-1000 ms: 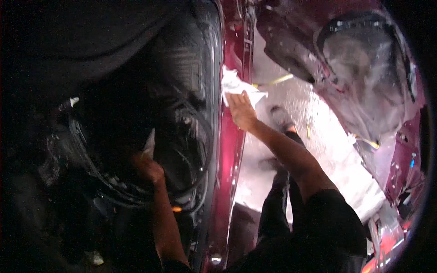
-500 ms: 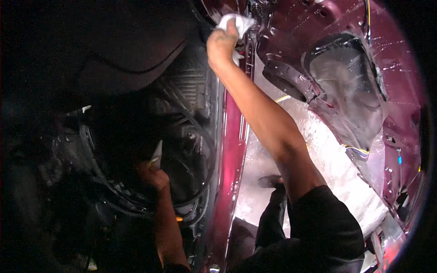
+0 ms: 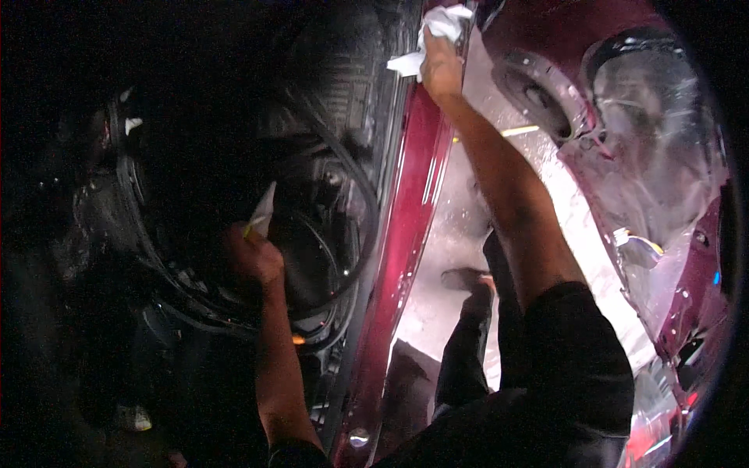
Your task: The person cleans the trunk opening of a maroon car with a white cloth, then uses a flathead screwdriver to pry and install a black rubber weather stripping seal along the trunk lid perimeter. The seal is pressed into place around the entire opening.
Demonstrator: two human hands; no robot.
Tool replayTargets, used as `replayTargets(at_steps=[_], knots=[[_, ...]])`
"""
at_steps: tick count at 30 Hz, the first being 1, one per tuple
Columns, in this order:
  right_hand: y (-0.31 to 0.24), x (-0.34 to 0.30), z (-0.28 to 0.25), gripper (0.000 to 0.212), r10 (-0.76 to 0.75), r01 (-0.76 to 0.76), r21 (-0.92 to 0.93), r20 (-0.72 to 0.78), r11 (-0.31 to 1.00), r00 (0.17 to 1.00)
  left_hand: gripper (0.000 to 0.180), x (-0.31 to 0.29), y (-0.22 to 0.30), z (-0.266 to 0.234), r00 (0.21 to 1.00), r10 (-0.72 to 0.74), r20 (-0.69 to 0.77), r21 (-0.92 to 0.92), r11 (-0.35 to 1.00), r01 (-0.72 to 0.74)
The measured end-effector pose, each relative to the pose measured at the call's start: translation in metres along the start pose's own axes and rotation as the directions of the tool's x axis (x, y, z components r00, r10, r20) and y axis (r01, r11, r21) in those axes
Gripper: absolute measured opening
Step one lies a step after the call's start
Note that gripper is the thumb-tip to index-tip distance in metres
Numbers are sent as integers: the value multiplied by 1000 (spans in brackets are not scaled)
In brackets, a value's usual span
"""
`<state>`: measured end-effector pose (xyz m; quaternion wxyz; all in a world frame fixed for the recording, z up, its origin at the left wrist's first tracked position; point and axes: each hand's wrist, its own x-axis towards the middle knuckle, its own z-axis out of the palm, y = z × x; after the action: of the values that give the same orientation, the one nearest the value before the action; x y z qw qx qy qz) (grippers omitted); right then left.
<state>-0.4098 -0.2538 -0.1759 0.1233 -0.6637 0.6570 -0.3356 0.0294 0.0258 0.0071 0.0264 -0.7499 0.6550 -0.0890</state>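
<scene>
My right hand (image 3: 442,72) presses a crumpled white cloth or paper wipe (image 3: 448,23) against the upper part of a dark red car door sill (image 3: 415,175). Its fingers are closed on the wipe, and one loose corner hangs off toward the left. Over the dark car interior, my left hand (image 3: 256,256) is closed around a pale pointed piece (image 3: 264,210) with a narrow yellow strip beside it. Shadow hides what kind of thing this is. The left hand appears to be held apart from the sill.
An open dark red door with its inner trim off stands on the right, with a round opening (image 3: 538,97), clear plastic sheeting (image 3: 651,117) and loose wires (image 3: 641,243). Black cable (image 3: 367,195) loops through the interior. My shoe (image 3: 466,278) rests on the pale floor (image 3: 425,312).
The view has shifted. My right hand with the wipe appears farther up and right along the sill, and more of the wipe hangs out. My left hand still grips the pale piece, slightly higher in view.
</scene>
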Motion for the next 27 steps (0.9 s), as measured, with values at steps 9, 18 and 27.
replayTargets(at_steps=[9, 18, 27], knots=[[-110, -332, -72, 59, -127, 262, -62, 752, 963, 647, 40, 28, 51, -31, 953, -296, 68, -236, 923, 304], [-43, -225, -65, 36, 52, -157, 100, 663, 983, 747, 33, 17, 3, 25, 992, 14, -124, -16, 1000, -16], [-213, -511, -159, 63, -332, 114, 336, 715, 935, 616, 19, 39, -83, 40, 970, 234, -66, 463, 868, -178]])
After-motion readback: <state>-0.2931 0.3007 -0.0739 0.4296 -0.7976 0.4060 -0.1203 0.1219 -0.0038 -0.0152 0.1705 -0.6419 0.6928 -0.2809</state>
